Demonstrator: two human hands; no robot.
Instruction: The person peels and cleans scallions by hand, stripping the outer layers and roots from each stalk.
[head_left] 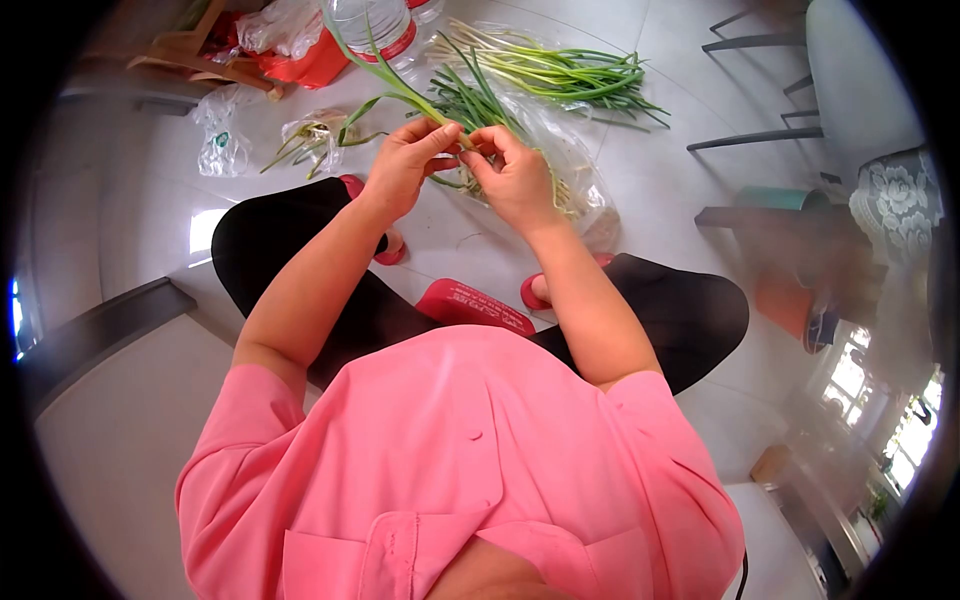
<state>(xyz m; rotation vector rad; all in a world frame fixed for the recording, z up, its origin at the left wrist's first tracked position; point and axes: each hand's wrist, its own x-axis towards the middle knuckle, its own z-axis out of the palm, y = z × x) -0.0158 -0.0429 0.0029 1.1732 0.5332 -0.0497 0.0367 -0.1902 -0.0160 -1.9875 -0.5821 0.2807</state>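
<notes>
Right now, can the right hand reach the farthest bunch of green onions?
Probably, yes: only clear plastic and nearer onions seem to lie between the right hand and the far onions. But it's busy with a stalk.

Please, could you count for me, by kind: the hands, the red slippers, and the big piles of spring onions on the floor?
Hands: 2
Red slippers: 2
Big spring onion piles: 2
Total: 6
</notes>
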